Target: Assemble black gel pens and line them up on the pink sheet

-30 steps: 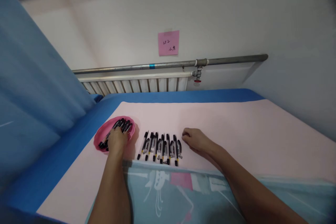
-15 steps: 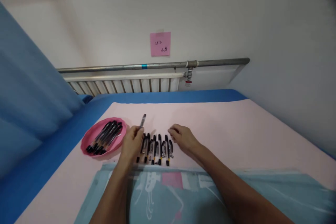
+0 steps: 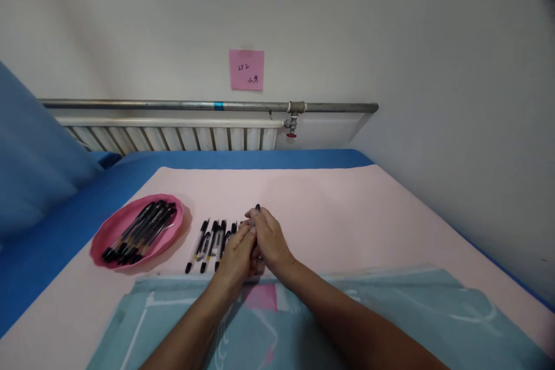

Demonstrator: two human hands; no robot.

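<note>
My left hand (image 3: 236, 251) and my right hand (image 3: 269, 237) meet at the right end of a row of pens (image 3: 214, 245). Both are closed around one black-capped pen (image 3: 258, 207), whose dark tip pokes up above the fingers; the rest of it is hidden. Several clear-barrelled pens with black ends lie side by side to the left of my hands, with small dark clip-like pieces between them. My left hand covers part of the row. Further left, a pink oval tray (image 3: 100, 237) holds a heap of similar pens (image 3: 143, 231).
A pale pink sheet (image 3: 333, 214) covers the table over a blue surface (image 3: 260, 159). Light blue printed cloth (image 3: 368, 318) lies along the near edge. Beyond stand a radiator (image 3: 203, 137) and a metal pipe (image 3: 173, 105). A blue curtain (image 3: 34, 167) hangs at left.
My left hand has carried the pen rightward from the left part of the row to my right hand. Both hands now close together around it. The view has turned slightly right.
</note>
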